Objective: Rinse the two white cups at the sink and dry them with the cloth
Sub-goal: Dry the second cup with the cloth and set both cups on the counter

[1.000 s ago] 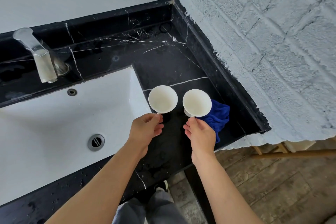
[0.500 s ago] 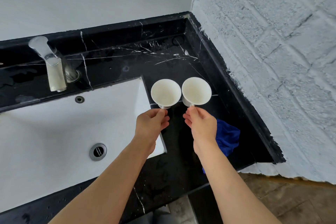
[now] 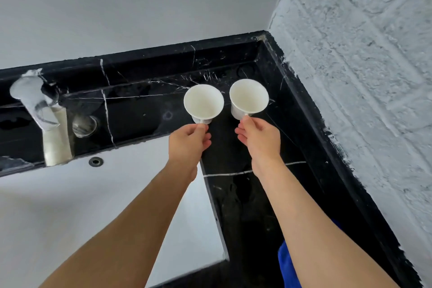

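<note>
My left hand (image 3: 188, 141) pinches the handle of the left white cup (image 3: 203, 103). My right hand (image 3: 260, 139) pinches the handle of the right white cup (image 3: 249, 98). Both cups are upright, side by side with a small gap, over the black counter near the back right corner. They look empty inside. The blue cloth (image 3: 286, 264) lies on the counter at the lower right, mostly hidden behind my right forearm. The white sink basin (image 3: 70, 206) is below and left of my hands.
A chrome faucet (image 3: 44, 119) stands at the left behind the basin, with an overflow hole (image 3: 95, 161) below it. The black marble counter (image 3: 268, 182) is bounded by a raised black back ledge and a rough white brick wall (image 3: 362, 77) on the right.
Both hands have moved the cups away from me toward the back corner of the counter. The view has tilted up, so the cloth now sits at the lower edge.
</note>
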